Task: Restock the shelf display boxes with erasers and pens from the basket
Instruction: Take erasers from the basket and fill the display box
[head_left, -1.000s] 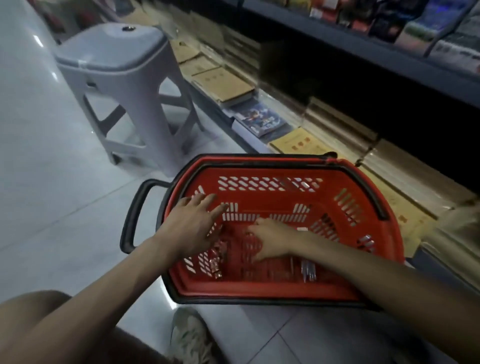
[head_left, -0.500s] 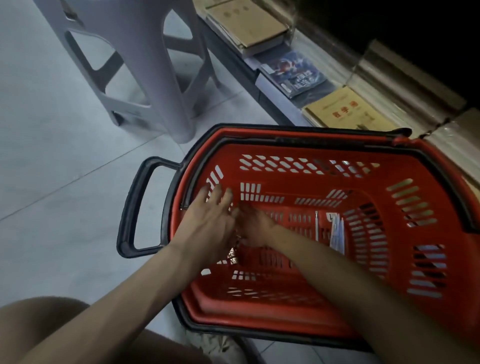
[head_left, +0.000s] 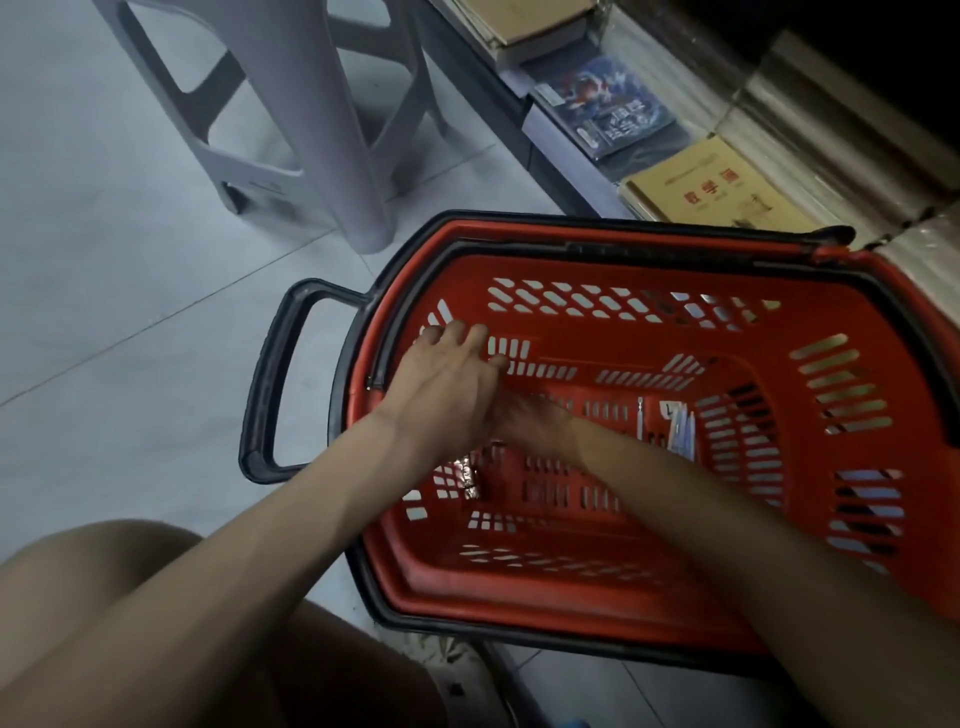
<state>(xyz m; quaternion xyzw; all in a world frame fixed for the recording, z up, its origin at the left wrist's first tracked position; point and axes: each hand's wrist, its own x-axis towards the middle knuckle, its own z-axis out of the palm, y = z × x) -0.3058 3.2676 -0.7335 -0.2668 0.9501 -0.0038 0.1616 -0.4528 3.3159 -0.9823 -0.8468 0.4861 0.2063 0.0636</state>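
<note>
A red slatted basket (head_left: 597, 587) with black handles stands on the floor in front of me. Both my hands reach down into its left part. My left hand (head_left: 447, 384) lies flat with fingers apart near the left wall, and it covers most of my right hand (head_left: 535, 421), whose fingers I cannot see. A few pens (head_left: 680, 431) lie against the inner right side of the bottom. A small shiny wrapped item (head_left: 470, 475) lies on the bottom under my left wrist.
A grey plastic stool (head_left: 291, 130) stands on the tiled floor to the upper left. A low shelf runs along the right with a blue booklet (head_left: 608, 104) and yellow notebooks (head_left: 711, 192). My knee (head_left: 78, 582) is at lower left.
The view has tilted down and closer to the basket. My hands came together at the basket's left side, the left one now over the right.
</note>
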